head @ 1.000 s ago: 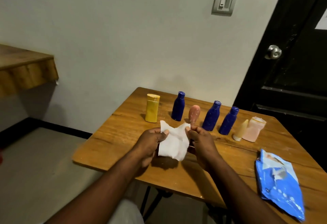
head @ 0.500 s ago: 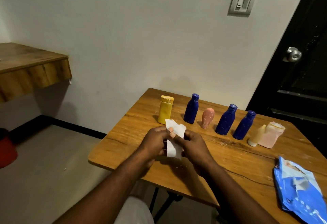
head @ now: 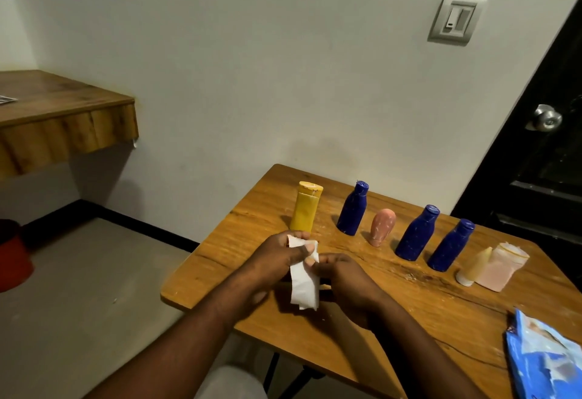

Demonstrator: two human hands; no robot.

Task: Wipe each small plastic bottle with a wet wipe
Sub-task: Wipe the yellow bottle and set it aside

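Your worktop [head: 425, 313] is a wooden table set against a pale wall [head: 252, 67]. A light switch [head: 456, 19] sits high on that wall, and a dark door [head: 554, 178] with a round metal knob [head: 547, 117] is to the right. A wooden shelf [head: 63, 115] juts out at the left, and something red [head: 12, 260] sits on the grey floor [head: 94, 288] below it.

Along the far side of the worktop stands a row: a yellow bottle [head: 305, 206], a blue bottle [head: 352, 209], a small pink bottle [head: 381, 227], a second blue bottle [head: 415, 234], a third blue bottle [head: 450, 246], then a cream bottle [head: 472, 268] touching a pale pink bottle [head: 500, 268]. A blue wipes pack [head: 544, 364] lies at the near right edge.

The wet wipe [head: 304, 285] is up off the worktop between your hands, nearer you than the row, and hangs as a narrow folded strip. On your left hand [head: 277, 260] the fingers [head: 296, 236] are drawn in tight, and with the thumb they pinch the strip's top end. Your right hand [head: 349, 282] has its fingers curled, with the thumb tip pressed to the wipe just under the left thumb. What its other fingers do behind the strip, you cannot tell from here.

Both forearms reach in from the bottom edge, and the hands meet at the wipe with their backs turned up.
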